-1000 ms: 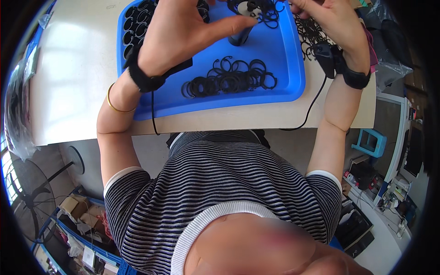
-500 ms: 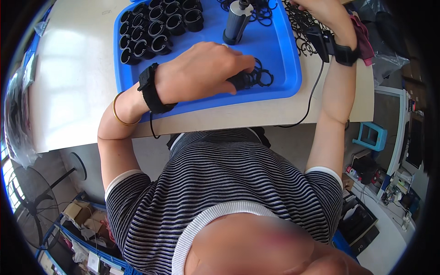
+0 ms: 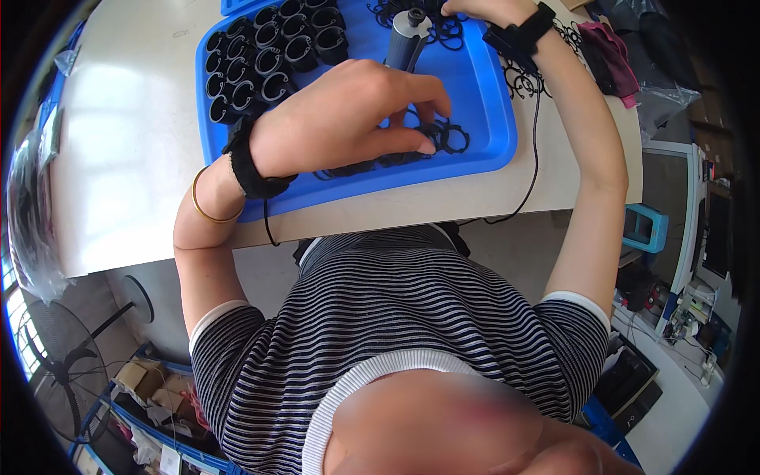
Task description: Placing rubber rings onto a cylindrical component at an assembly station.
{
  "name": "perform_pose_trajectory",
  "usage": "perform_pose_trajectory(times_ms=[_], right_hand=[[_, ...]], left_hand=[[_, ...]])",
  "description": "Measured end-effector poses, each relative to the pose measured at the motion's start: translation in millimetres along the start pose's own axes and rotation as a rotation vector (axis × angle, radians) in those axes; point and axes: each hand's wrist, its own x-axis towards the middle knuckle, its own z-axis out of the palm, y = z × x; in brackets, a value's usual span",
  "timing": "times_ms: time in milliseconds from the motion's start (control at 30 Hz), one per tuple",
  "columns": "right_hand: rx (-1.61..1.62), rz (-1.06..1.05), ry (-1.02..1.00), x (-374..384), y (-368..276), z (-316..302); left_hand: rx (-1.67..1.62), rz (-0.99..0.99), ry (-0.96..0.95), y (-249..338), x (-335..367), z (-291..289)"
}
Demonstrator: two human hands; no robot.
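Observation:
My left hand hovers over the front of a blue tray, its thumb and fingers apart. Just beyond those fingertips lie loose black circlips; more dark pieces are partly covered by the hand. My right hand reaches to a heap of black circlips at the tray's far right. The top edge of the picture cuts off part of that hand, so its grip is hidden. Behind my left hand stands a grey and black cylindrical fixture with a metal top.
Rows of black cups, with rings at their mouths, fill the tray's far left. More circlips lie on the table right of the tray, near a dark red cloth. A black cable trails from my right wrist strap.
My right hand has moved left from the table's circlips to the heap in the tray. My left hand's fingers have spread from around a dark piece.

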Motion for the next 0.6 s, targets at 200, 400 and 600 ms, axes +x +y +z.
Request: perform_pose_trajectory(times_ms=[200,400,600], right_hand=[[-0.029,0.069,-0.056,-1.4,7.6,-13.5],[0.122,0.107,-0.009,6.5,-6.6,-33.7],[0.638,0.207,0.104,5.1,-1.5,-57.6]], left_hand=[[-0.013,0.108,0.096,0.6,4.9,-6.8],[-0.05,0.076,0.159,1.6,1.0,-16.9],[-0.134,0.089,0.275,3.6,0.6,-27.6]])
